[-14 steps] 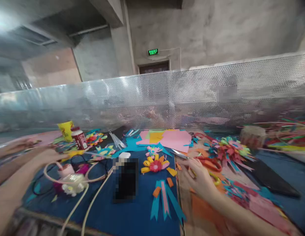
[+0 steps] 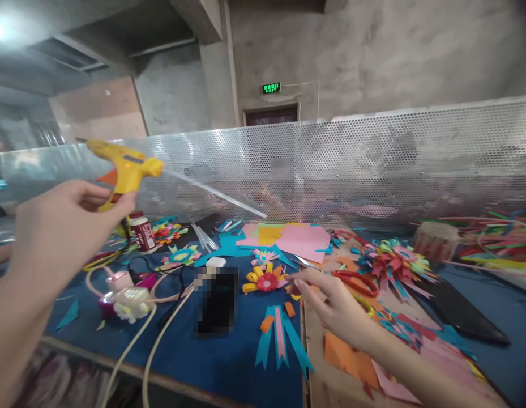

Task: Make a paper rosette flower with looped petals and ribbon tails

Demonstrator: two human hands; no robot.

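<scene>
Currently | left hand (image 2: 69, 224) grasping yellow glue gun (image 2: 127, 165) aloft | right hand (image 2: 333, 300) beside paper flower (image 2: 266, 281), cannot tell whether pinching anything

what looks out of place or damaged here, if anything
Nothing looks clearly spilled or damaged. One small oddity: an orange scrap lies askew across a blue strip, apart from the orange sheet further right. The glue gun in the left hand shows nothing amiss.
</scene>
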